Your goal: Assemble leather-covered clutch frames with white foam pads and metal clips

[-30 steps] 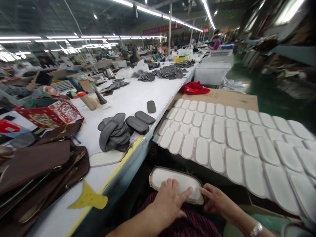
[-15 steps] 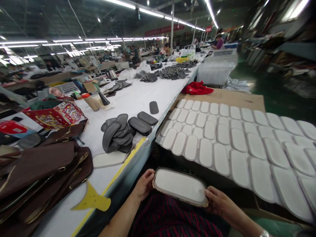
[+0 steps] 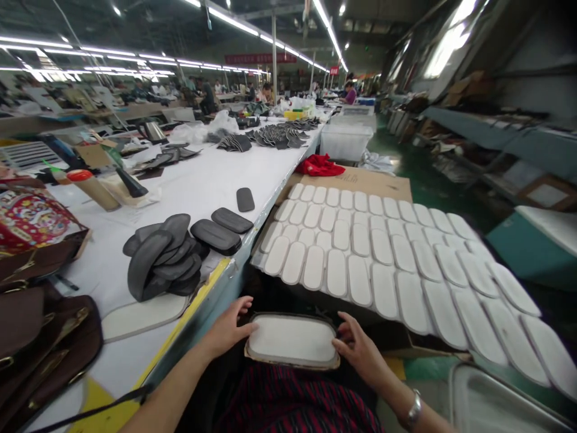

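Observation:
A white oval panel (image 3: 292,340) with a grey rim lies nearly level above my lap, a brownish edge showing beneath it. My left hand (image 3: 232,328) is at its left end, thumb on the rim and fingers spread. At the right end is my right hand (image 3: 356,346), its thumb and fingers apart, the thumb touching the corner. Many similar white panels (image 3: 336,273) lie in rows on the board to the right. On the white table sits a heap of dark grey oval pieces (image 3: 164,255), with a stack of grey pieces (image 3: 216,234) beside it.
Brown leather bags (image 3: 49,349) and a yellow piece (image 3: 97,406) are on the table's near left. A glue bottle (image 3: 92,189) stands farther back. A red cloth (image 3: 321,165) lies at the board's far edge. Clear bins (image 3: 345,141) stand beyond.
The view has turned right. Both hands have loosened from a pinch on the panel's ends to spread fingers, and the panel sits more level.

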Motion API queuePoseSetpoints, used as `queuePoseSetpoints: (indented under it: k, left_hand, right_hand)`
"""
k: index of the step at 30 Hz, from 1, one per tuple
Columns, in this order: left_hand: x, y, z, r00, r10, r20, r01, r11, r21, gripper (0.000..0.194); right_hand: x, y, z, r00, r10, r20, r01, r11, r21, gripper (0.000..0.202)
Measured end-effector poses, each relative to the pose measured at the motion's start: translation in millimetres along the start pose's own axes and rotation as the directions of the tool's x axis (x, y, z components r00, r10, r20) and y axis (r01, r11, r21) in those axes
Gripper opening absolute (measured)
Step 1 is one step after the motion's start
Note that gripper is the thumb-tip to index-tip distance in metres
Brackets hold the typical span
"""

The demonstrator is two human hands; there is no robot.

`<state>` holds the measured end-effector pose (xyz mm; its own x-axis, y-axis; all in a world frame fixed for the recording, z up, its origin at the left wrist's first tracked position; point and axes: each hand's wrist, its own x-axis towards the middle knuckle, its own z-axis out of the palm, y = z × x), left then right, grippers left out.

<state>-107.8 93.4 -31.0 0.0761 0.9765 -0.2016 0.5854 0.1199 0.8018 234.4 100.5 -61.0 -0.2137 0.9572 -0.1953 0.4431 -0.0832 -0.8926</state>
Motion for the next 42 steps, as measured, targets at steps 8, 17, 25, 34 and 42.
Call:
queuePoseSetpoints:
  k: [8,17,25,34,42]
  left_hand:
    - [51,95,73.5,0.913,0.308,0.266,-0.389,0.852,0.351,0.042]
    - [53,95,86.6,0.914,0.255,0.315,-0.357,0.873,0.331,0.034]
    - [41,90,93.2,0.834,0.419,0.359,-0.524,0.806,0.276,0.029]
    - [37,67,39.4,0.795,0.447,0.41,-0.54,0.83,0.142,0.05]
    - [20,26,-4.2,0.871,0.326,0.368,-0.382,0.92,0.087,0.044]
  right_hand:
    - [33,-47,-18,0.952,-0.229,0.204,0.29,0.89,-0.351,0.02]
    - [33,-46,-10,0.899,-0.357,0.253,0.437,0.694,-0.572,0.022]
    - [16,-55,-13,0.661,-0.44,0.608,0.736,0.224,-0.639,0.017]
    - [51,-70,-14,0.818,-0.148,0.556,0.462,0.744,-0.482,0.029]
    - [101,-59,30,0.641,0.018,0.768,0.293,0.919,-0.266,0.06]
